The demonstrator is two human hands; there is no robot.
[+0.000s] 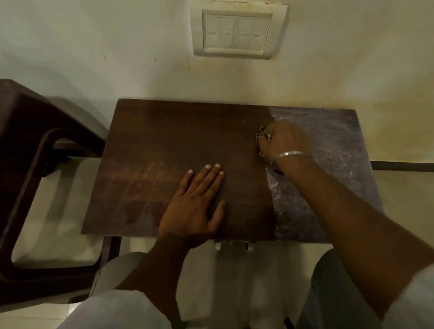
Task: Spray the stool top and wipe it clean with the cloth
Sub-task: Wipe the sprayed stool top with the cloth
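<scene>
Brown wood stool top [182, 130], one; left hand [195, 205] flat, fingers straight, at the near edge. Farther back, right hand [282, 139] curled round one checked cloth [261, 135] on the top. Open surface to the left. Far edge at the wall; one switch plate [239, 32], four switches.

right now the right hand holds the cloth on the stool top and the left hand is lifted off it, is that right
Not quite. The left hand is not lifted: the head view shows it lying flat on the stool top, fingers straight. The right hand does hold the cloth on the stool top.
</scene>
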